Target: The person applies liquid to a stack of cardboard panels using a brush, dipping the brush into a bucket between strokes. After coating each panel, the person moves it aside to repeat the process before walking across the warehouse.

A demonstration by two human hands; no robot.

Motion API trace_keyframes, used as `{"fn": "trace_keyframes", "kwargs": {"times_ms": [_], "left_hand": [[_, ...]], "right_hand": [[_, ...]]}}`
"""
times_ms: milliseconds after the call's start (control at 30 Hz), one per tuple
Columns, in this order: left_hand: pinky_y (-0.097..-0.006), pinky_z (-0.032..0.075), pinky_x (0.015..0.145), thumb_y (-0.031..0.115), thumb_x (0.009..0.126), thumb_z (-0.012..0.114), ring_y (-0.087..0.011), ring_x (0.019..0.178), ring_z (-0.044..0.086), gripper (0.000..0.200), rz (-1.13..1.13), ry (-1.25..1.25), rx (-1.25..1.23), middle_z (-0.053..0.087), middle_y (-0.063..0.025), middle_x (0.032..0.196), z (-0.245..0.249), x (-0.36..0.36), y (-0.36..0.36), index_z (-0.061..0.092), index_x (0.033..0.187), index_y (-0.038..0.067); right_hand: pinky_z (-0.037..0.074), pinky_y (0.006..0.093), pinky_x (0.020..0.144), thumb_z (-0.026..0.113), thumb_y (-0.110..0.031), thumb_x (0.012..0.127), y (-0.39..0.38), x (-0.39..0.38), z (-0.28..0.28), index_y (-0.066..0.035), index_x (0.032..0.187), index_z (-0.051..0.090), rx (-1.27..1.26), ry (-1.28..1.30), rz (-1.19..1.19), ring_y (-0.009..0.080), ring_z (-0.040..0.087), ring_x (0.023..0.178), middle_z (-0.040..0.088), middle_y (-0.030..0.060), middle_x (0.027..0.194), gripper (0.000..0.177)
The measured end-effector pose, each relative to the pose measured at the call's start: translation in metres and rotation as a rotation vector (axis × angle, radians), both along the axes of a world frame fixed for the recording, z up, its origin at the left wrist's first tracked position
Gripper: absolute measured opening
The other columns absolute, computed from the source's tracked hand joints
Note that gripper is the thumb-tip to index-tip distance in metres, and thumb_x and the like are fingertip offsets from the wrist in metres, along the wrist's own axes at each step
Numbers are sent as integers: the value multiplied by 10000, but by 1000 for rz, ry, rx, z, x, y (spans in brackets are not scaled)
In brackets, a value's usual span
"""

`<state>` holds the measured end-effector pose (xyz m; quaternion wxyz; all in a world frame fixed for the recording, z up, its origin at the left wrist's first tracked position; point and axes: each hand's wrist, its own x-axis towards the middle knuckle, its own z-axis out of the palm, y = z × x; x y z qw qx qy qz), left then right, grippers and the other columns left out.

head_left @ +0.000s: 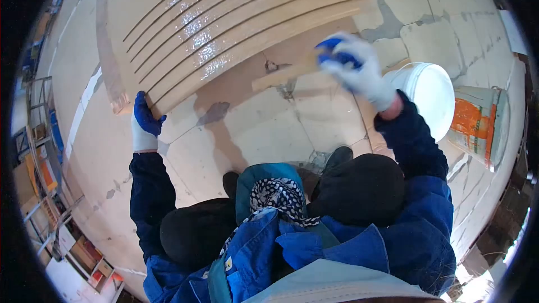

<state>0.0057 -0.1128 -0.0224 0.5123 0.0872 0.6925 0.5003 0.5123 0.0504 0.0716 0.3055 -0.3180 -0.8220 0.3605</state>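
Observation:
A tan board (241,33) with several long parallel grooves and a wet, glossy sheen lies across the upper middle. At its lower left corner is my left hand (147,122) in a white and blue glove, with the fingers and thumb around the corner. My right hand (359,70), gloved the same way and smeared by motion, is raised right of the board's lower edge. Its fingers are closed round something small and tan that I cannot make out. A light brown strip (275,79) lies between the board and this hand.
On the right stand a white bucket (435,98) and, beyond it, a grey container (477,126) with orange smears. The tiled floor (252,129) has cracks and grey patches. Metal racks (42,163) with boards are at the far left. My knees and shoes are below.

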Motion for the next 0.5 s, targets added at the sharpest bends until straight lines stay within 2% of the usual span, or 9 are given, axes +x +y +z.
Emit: {"fn": "trace_keyframes", "kwargs": {"times_ms": [67,133,200,233,267,333,433,500], "left_hand": [[-418,474,627,536,871,540,-220,1013,615,429,-21,3,-19,607,21,1182,-13,7,-4,526,1206,267],[-454,495,633,570,860,540,-246,969,621,480,28,-3,-29,603,-10,1163,-27,13,-2,507,1218,252],[-469,516,637,598,857,530,-268,951,621,528,53,5,-34,596,-38,1164,-38,18,-1,494,1233,228],[-469,516,637,598,857,530,-268,951,621,528,56,4,-37,596,-38,1164,-38,22,-1,494,1233,228],[-459,522,632,601,859,527,-271,944,623,538,62,-15,-25,598,-46,1162,-38,27,-1,493,1237,219],[-449,527,627,604,862,525,-273,936,625,549,69,-34,-11,600,-54,1160,-37,35,0,491,1242,210],[-430,534,621,612,860,528,-279,920,630,575,53,-52,-55,604,-66,1159,-32,37,0,483,1254,196],[-436,534,630,623,852,535,-286,909,634,589,17,-83,-17,610,-72,1155,-30,36,-2,481,1256,198]], "right_hand": [[463,251,568,735,-213,764,25,25,16,-40,869,642,-481,-22,-402,148,604,671,639,107,876,223],[458,285,576,741,-106,740,64,35,36,-45,916,654,-129,-249,-500,193,607,655,649,66,778,206],[491,325,648,688,-45,746,109,35,36,-94,979,663,487,-662,-459,280,613,725,632,68,788,240],[487,382,677,633,-147,765,115,18,48,-78,922,659,479,-678,-395,309,614,798,641,110,839,174],[484,439,707,577,-250,785,118,-6,55,-62,865,654,472,-693,-334,337,615,870,651,151,889,218],[487,422,716,613,-244,758,141,-34,34,-35,823,607,503,-625,-151,354,615,839,623,181,840,219],[477,420,789,606,-232,772,171,-60,-30,-38,910,616,436,-637,-86,346,604,911,626,183,907,238],[448,413,878,594,-227,789,180,-69,-80,-36,1015,605,508,-355,-154,346,573,1001,612,189,996,296]]}}
